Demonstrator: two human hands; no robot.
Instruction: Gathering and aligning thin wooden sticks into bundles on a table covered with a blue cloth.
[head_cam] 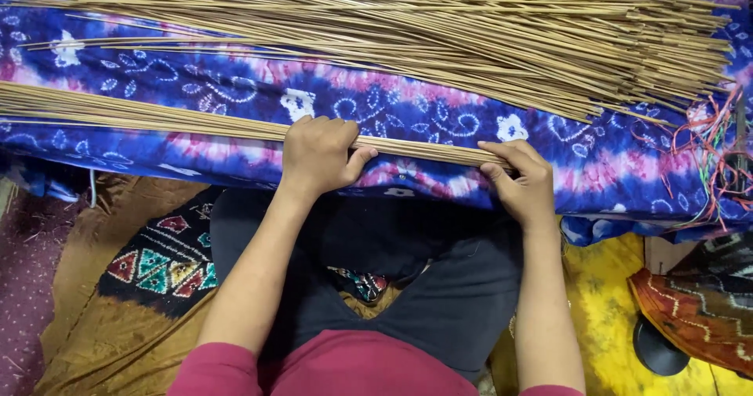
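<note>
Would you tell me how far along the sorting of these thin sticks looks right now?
Done: nothing clearly finished. In hand: the left hand and right hand grip a small bundle of sticks on the blue patterned cloth. Left: the large loose pile of sticks lies beyond, apparently ungathered.

You see even, bright overhead light, soft shadows under the bundle of thin sticks [196,121], sharp focus, and slight edge distortion.

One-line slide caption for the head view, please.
Both hands, left hand and right hand, grip thin stick bundle on blue patterned cloth.
</note>
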